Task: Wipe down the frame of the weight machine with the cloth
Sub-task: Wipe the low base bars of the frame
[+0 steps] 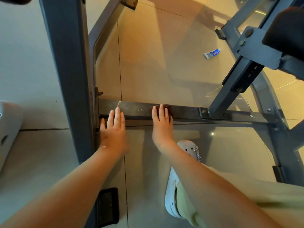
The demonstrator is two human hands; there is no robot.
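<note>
1. Setting: glossy tiled floor [164,63], pale grey in the near half and lit warm amber beyond; grout lines and reflections of the machine show in it
2. Weight machine frame [65,63]: grey painted steel; a broad upright post at left, a slanted strut [230,96] bolted down at right, further members top right
3. Low cross bar [185,111]: dark and horizontal, just above the floor, joining the upright post to the strut's base plate; a pale scuff near its left end
4. Cloth [168,107]: dark brownish, small, lying on top of the cross bar about midway along, mostly covered by fingers
5. Right hand [162,124]: fingers straight and together, laid flat over the cloth and pressing it onto the bar
6. Left hand [113,130]: fingers straight and slightly spread, holding nothing, fingertips resting on the bar beside the upright post; the two hands lie apart
7. Progress, as judged: wiping is under way on the cross bar; no clear line between cleaned and uncleaned metal can be made out; the upright post, the strut and the upper members are presumably left to do
8. Sundries: a small blue and white tube [212,53] on the floor beyond the bar; a white clog [172,186] under the right forearm; a black rubber pad [108,206] at the near edge
</note>
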